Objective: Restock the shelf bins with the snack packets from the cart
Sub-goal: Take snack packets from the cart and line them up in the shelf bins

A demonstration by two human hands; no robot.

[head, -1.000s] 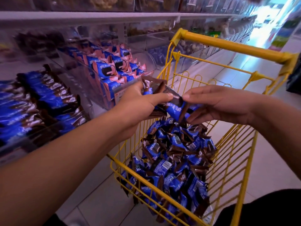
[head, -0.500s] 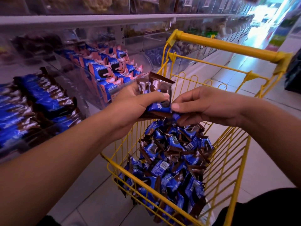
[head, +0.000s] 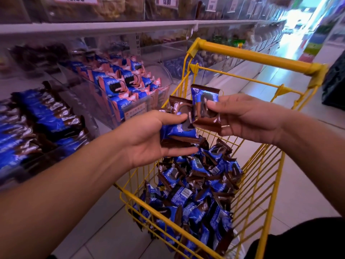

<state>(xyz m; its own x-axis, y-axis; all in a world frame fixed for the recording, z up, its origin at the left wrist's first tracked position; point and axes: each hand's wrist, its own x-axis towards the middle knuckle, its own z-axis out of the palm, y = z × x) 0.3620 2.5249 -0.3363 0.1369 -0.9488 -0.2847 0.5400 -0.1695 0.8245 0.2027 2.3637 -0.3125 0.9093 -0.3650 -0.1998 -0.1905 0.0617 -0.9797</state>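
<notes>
Blue-and-brown snack packets [head: 196, 186] fill the yellow wire cart [head: 261, 58] below my hands. My left hand [head: 149, 139] grips a small stack of the same packets [head: 179, 128] above the cart's left rim. My right hand [head: 248, 116] pinches one upright packet [head: 204, 107] just right of that stack, touching it. On the left, a clear shelf bin [head: 89, 116] holds rows of matching blue-and-brown packets [head: 37, 124].
A second clear bin holds blue-and-pink packets [head: 119, 85], with a label card [head: 135, 111] on its front. Higher shelves carry bins with price tags [head: 167, 1]. Pale tiled aisle floor [head: 302, 193] runs to the right of the cart.
Both hands have risen above the cart. My right hand has lifted one packet upright beside the stack in my left hand. The view has tilted up slightly toward the shelves.
</notes>
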